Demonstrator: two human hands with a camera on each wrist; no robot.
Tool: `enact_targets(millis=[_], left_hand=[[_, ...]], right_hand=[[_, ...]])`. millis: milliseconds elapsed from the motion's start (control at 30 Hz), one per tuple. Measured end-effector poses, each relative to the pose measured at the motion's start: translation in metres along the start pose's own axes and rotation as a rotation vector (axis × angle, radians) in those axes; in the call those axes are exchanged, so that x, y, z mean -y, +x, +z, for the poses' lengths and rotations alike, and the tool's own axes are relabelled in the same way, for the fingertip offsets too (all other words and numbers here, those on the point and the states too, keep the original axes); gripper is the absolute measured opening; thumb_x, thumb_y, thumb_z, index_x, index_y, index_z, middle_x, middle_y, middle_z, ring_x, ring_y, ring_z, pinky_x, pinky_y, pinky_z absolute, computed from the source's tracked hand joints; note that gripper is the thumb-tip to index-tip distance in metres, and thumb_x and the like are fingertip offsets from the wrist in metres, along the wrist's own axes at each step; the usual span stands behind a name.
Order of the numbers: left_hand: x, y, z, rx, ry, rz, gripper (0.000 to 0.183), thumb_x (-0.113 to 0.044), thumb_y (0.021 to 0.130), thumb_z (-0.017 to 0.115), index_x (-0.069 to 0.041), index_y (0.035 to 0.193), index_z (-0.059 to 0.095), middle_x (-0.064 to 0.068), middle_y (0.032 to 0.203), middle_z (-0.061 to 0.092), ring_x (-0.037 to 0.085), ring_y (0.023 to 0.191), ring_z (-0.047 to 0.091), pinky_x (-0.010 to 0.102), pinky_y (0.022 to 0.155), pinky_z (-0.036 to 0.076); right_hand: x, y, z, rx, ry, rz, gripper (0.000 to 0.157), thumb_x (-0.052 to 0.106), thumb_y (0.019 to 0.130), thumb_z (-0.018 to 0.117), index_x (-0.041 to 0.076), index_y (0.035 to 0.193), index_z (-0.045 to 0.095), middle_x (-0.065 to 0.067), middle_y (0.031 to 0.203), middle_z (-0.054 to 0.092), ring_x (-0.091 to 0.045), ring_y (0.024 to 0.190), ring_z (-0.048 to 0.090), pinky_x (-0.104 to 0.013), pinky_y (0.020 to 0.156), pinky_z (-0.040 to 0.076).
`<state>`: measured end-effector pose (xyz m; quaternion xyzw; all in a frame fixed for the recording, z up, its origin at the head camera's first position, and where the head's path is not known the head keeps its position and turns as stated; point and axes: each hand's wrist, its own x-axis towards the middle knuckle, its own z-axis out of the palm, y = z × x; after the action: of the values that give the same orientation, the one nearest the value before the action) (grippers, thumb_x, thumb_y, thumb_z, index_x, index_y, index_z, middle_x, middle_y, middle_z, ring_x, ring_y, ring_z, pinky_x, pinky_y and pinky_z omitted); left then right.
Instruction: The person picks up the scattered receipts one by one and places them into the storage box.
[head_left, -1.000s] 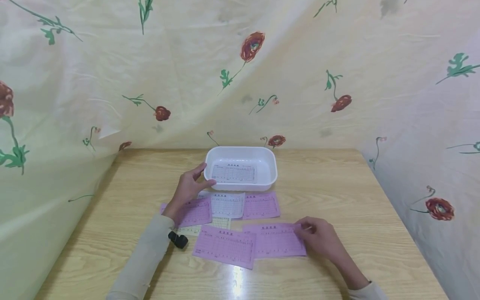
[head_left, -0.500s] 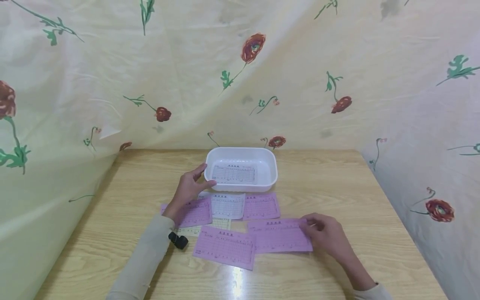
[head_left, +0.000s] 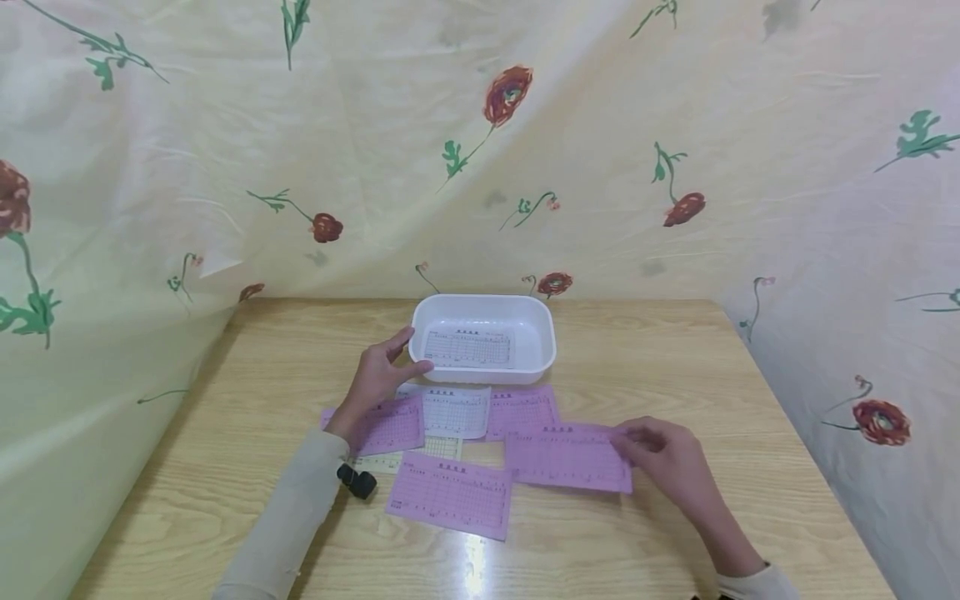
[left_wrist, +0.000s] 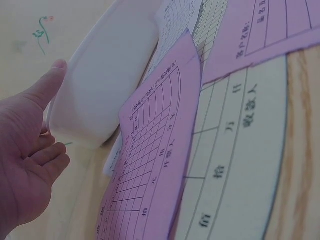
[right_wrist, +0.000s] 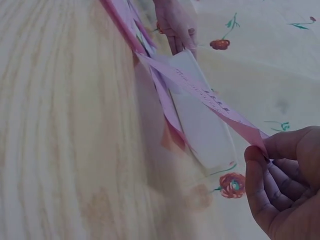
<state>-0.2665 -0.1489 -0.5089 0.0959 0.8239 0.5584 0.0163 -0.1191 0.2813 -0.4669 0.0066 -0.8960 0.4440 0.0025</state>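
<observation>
My right hand (head_left: 663, 457) pinches the right edge of a pink receipt slip (head_left: 570, 458) between thumb and fingers. In the right wrist view the held slip (right_wrist: 205, 97) slants up off the table. My left hand (head_left: 378, 375) holds the left end of a white plastic tray (head_left: 536, 374), its thumb at the near rim. In the left wrist view the thumb meets the tray's wall (left_wrist: 107, 75). A printed white slip (head_left: 468, 348) lies inside the tray. Just in front, a white receipt slip (head_left: 455, 412) overlaps pink slips, one pink slip (head_left: 393, 423) partly under my left wrist.
Another pink slip (head_left: 450, 494) lies nearest the front, left of the held one. A pale yellow slip (head_left: 442, 447) is partly covered. One more pink slip (head_left: 521, 408) lies before the tray. Flowered cloth (head_left: 600, 125) surrounds the wooden table (head_left: 637, 358).
My right hand has raised the pink receipt slip off the table and moved it a little right and away from me. The left hand and the tray have stayed in place.
</observation>
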Motion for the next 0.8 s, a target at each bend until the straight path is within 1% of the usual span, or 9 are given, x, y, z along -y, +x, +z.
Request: enact_targets(millis=[133, 400, 633, 800], left_hand=[[0.000, 0.000, 0.000, -0.003, 0.006, 0.005, 0.089, -0.040, 0.083, 0.086, -0.005, 0.153, 0.043, 0.006, 0.163, 0.036, 0.024, 0.151, 0.034, 0.038, 0.122, 0.037], [-0.001, 0.000, -0.001, -0.003, 0.010, -0.012, 0.089, -0.038, 0.083, 0.086, -0.005, 0.153, 0.043, 0.006, 0.163, 0.036, 0.024, 0.151, 0.034, 0.039, 0.122, 0.037], [-0.003, 0.000, 0.000, 0.000, 0.002, -0.019, 0.088, -0.038, 0.083, 0.086, -0.006, 0.154, 0.043, 0.006, 0.163, 0.036, 0.024, 0.151, 0.034, 0.039, 0.122, 0.036], [-0.003, -0.001, 0.000, -0.002, -0.006, -0.009, 0.089, -0.037, 0.083, 0.086, -0.005, 0.153, 0.043, 0.008, 0.163, 0.036, 0.025, 0.151, 0.034, 0.039, 0.122, 0.035]], right_hand=[[0.001, 0.002, -0.005, -0.019, 0.016, 0.005, 0.018, 0.013, 0.093, 0.076, 0.003, 0.108, 0.074, -0.012, 0.099, 0.076, -0.007, 0.080, 0.072, -0.023, 0.069, 0.063], [0.006, 0.008, -0.015, -0.031, 0.069, 0.020, 0.027, 0.020, 0.096, 0.075, -0.001, 0.113, 0.073, -0.014, 0.101, 0.076, -0.006, 0.083, 0.071, -0.024, 0.073, 0.064], [0.011, 0.017, -0.020, -0.042, 0.037, 0.008, 0.033, 0.028, 0.098, 0.072, 0.000, 0.116, 0.071, -0.015, 0.104, 0.075, -0.007, 0.086, 0.071, -0.031, 0.077, 0.065], [0.020, 0.025, -0.023, -0.050, 0.016, 0.000, 0.037, 0.031, 0.098, 0.071, -0.001, 0.119, 0.071, -0.017, 0.108, 0.074, -0.006, 0.088, 0.070, -0.030, 0.077, 0.065]])
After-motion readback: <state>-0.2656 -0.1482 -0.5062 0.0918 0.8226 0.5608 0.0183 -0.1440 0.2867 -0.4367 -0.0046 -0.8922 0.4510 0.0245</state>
